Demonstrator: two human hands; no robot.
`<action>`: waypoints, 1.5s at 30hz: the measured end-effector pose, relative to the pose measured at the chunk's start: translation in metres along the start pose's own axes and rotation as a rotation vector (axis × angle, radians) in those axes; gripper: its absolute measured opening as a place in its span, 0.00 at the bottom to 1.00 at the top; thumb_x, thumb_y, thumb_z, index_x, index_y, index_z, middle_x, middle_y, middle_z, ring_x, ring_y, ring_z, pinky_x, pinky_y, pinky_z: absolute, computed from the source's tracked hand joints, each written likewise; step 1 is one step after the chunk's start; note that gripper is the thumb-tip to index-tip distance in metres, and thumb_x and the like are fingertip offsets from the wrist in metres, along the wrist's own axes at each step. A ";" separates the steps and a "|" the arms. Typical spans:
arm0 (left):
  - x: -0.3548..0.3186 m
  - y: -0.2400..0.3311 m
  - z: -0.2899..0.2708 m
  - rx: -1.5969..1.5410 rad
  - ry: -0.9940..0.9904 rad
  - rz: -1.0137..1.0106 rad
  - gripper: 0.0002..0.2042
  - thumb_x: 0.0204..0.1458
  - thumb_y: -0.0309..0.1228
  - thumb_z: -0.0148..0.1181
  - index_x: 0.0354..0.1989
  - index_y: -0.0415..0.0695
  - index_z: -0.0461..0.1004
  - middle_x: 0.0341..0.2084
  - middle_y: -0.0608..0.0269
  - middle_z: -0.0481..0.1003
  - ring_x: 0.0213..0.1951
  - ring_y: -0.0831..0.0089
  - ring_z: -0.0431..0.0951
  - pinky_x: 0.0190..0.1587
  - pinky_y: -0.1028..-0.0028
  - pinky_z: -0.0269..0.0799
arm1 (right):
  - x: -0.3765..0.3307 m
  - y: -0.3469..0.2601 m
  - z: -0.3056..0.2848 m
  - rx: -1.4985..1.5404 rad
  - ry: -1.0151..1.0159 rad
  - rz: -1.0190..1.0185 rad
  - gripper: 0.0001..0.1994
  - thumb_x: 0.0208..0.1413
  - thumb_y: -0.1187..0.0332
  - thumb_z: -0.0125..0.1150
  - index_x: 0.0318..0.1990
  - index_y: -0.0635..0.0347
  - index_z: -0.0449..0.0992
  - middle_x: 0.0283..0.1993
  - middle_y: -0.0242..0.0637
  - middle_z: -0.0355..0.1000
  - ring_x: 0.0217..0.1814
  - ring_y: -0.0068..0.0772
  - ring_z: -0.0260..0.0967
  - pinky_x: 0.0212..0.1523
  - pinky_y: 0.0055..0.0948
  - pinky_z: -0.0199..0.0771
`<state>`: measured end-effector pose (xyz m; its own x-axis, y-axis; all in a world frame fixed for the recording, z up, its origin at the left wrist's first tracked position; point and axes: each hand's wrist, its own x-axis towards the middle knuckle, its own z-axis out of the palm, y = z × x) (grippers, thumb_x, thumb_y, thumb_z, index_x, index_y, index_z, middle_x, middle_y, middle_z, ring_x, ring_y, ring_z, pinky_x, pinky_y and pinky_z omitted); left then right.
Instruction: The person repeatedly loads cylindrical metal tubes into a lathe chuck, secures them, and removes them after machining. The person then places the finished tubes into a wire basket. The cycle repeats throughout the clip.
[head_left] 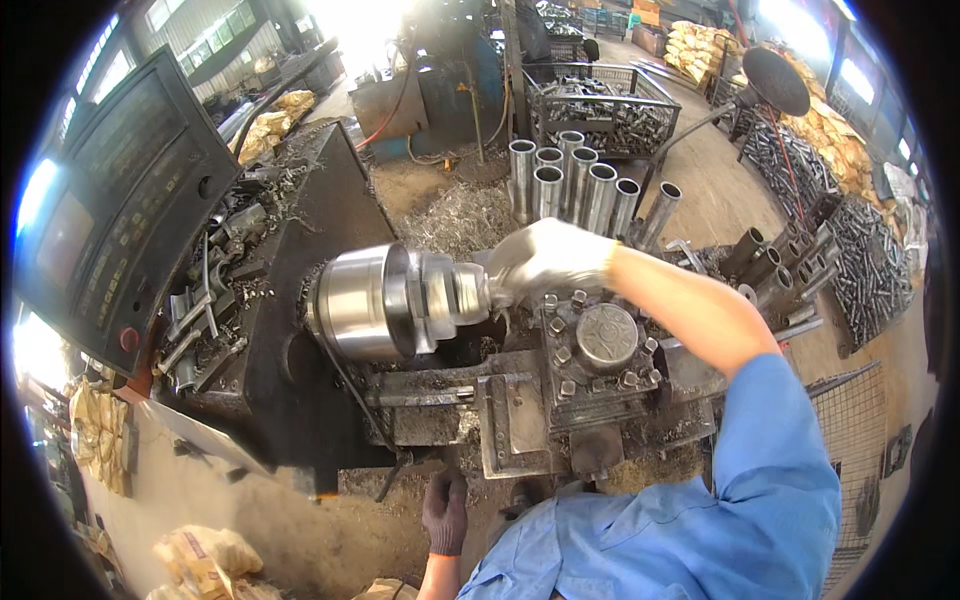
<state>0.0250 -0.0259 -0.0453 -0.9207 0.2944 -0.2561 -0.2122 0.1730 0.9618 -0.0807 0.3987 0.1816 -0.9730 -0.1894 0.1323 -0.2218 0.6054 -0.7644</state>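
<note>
My right hand (556, 262), in a white glove, reaches across the lathe to the front of the steel chuck (365, 303). Its fingers curl down at the end of the shiny round metal part (470, 292) by the chuck jaws (436, 300). What they grip is hidden by the glove. Just right of and below this hand sits the square tool post (606, 338) with its ring of bolts. My left hand (446, 512), in a dark glove, is low in front of the machine, fingers pointing up and slightly apart. A thin lever (392, 478) stands near it, not touching.
Upright steel tubes (600, 190) stand behind the tool post. Darker tubes (775, 260) are grouped farther right. A control panel (120, 215) rises at left, beside scrap metal on the headstock (310, 220). A lamp (775, 80) leans in from the right. Wire crates (600, 110) hold metal parts behind.
</note>
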 end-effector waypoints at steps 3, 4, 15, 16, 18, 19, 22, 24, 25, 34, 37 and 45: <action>0.005 0.025 0.012 0.544 0.094 0.448 0.15 0.61 0.37 0.65 0.52 0.42 0.80 0.44 0.52 0.82 0.45 0.56 0.82 0.49 0.61 0.78 | -0.043 -0.046 -0.038 0.370 0.800 0.236 0.20 0.59 0.68 0.60 0.58 0.67 0.79 0.42 0.43 0.83 0.40 0.30 0.82 0.42 0.29 0.84; 0.021 0.041 0.021 0.642 -0.037 0.564 0.17 0.57 0.39 0.67 0.52 0.44 0.80 0.45 0.47 0.81 0.45 0.47 0.81 0.50 0.57 0.78 | -0.042 -0.061 -0.045 0.322 0.971 -0.003 0.21 0.59 0.69 0.63 0.58 0.67 0.79 0.45 0.44 0.84 0.41 0.28 0.81 0.45 0.28 0.83; 0.108 0.117 0.100 0.567 -0.159 0.759 0.15 0.60 0.36 0.65 0.54 0.51 0.79 0.45 0.51 0.81 0.45 0.48 0.84 0.48 0.56 0.80 | -0.023 0.059 -0.110 -0.961 0.459 0.653 0.18 0.57 0.59 0.56 0.48 0.57 0.85 0.46 0.53 0.83 0.49 0.52 0.82 0.51 0.49 0.82; 0.101 0.117 0.099 0.555 -0.243 0.672 0.14 0.60 0.35 0.65 0.54 0.52 0.79 0.46 0.50 0.81 0.45 0.48 0.83 0.48 0.57 0.80 | -0.022 0.078 -0.111 -0.950 0.403 0.686 0.18 0.55 0.57 0.59 0.46 0.59 0.85 0.46 0.53 0.83 0.48 0.55 0.82 0.51 0.50 0.82; 0.088 0.124 0.097 0.512 -0.313 0.663 0.15 0.59 0.33 0.67 0.54 0.50 0.80 0.47 0.50 0.81 0.45 0.53 0.84 0.48 0.61 0.81 | -0.028 0.098 -0.114 -0.875 0.467 0.572 0.20 0.54 0.54 0.61 0.43 0.61 0.86 0.44 0.56 0.82 0.48 0.59 0.81 0.51 0.51 0.81; 0.084 0.133 0.096 0.462 -0.308 0.610 0.17 0.58 0.33 0.68 0.56 0.49 0.79 0.49 0.51 0.81 0.45 0.55 0.85 0.48 0.61 0.81 | -0.029 0.099 -0.111 -0.797 0.463 0.536 0.20 0.55 0.53 0.61 0.42 0.61 0.86 0.44 0.56 0.82 0.48 0.60 0.81 0.51 0.51 0.80; 0.084 0.171 0.096 0.377 -0.270 0.592 0.25 0.56 0.30 0.72 0.63 0.45 0.74 0.52 0.52 0.80 0.48 0.60 0.84 0.51 0.63 0.80 | -0.030 0.063 -0.094 -0.796 0.481 0.497 0.16 0.58 0.55 0.61 0.37 0.60 0.84 0.34 0.54 0.81 0.39 0.59 0.81 0.45 0.52 0.79; 0.089 0.199 0.095 0.421 -0.215 0.615 0.32 0.55 0.26 0.72 0.69 0.39 0.68 0.55 0.51 0.78 0.53 0.63 0.81 0.56 0.64 0.79 | -0.038 0.020 -0.076 -0.891 0.431 0.386 0.15 0.59 0.55 0.62 0.37 0.57 0.84 0.32 0.49 0.81 0.35 0.55 0.81 0.40 0.50 0.80; 0.100 0.213 0.100 0.449 -0.173 0.722 0.40 0.52 0.30 0.75 0.73 0.38 0.61 0.61 0.46 0.74 0.58 0.57 0.79 0.59 0.61 0.77 | -0.037 -0.005 -0.065 -0.983 0.399 0.319 0.14 0.59 0.55 0.63 0.38 0.56 0.84 0.30 0.47 0.81 0.33 0.54 0.81 0.37 0.49 0.81; 0.183 0.356 0.093 -0.163 -0.040 0.907 0.21 0.55 0.25 0.72 0.56 0.41 0.73 0.49 0.59 0.79 0.47 0.70 0.80 0.52 0.67 0.78 | 0.000 -0.087 -0.058 -0.437 0.198 -0.108 0.38 0.57 0.61 0.67 0.75 0.54 0.61 0.67 0.54 0.72 0.59 0.47 0.80 0.60 0.41 0.81; 0.190 0.357 0.072 -0.203 0.008 0.883 0.15 0.58 0.29 0.70 0.50 0.41 0.76 0.42 0.60 0.81 0.43 0.69 0.82 0.49 0.67 0.78 | 0.033 -0.033 -0.056 -0.616 -0.041 0.212 0.45 0.55 0.56 0.67 0.77 0.60 0.53 0.70 0.53 0.70 0.58 0.48 0.80 0.61 0.40 0.81; 0.180 0.252 0.055 0.000 -0.142 0.648 0.27 0.48 0.27 0.76 0.56 0.41 0.71 0.46 0.60 0.79 0.48 0.66 0.80 0.50 0.65 0.78 | 0.094 0.094 0.041 -0.190 -0.542 0.609 0.17 0.45 0.60 0.79 0.40 0.61 0.88 0.36 0.37 0.84 0.35 0.32 0.81 0.34 0.33 0.83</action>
<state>-0.1765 0.1220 0.1459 -0.8098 0.4599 0.3643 0.3705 -0.0805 0.9253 -0.1905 0.4064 0.0965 -0.7711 -0.1027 -0.6284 0.2788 0.8328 -0.4782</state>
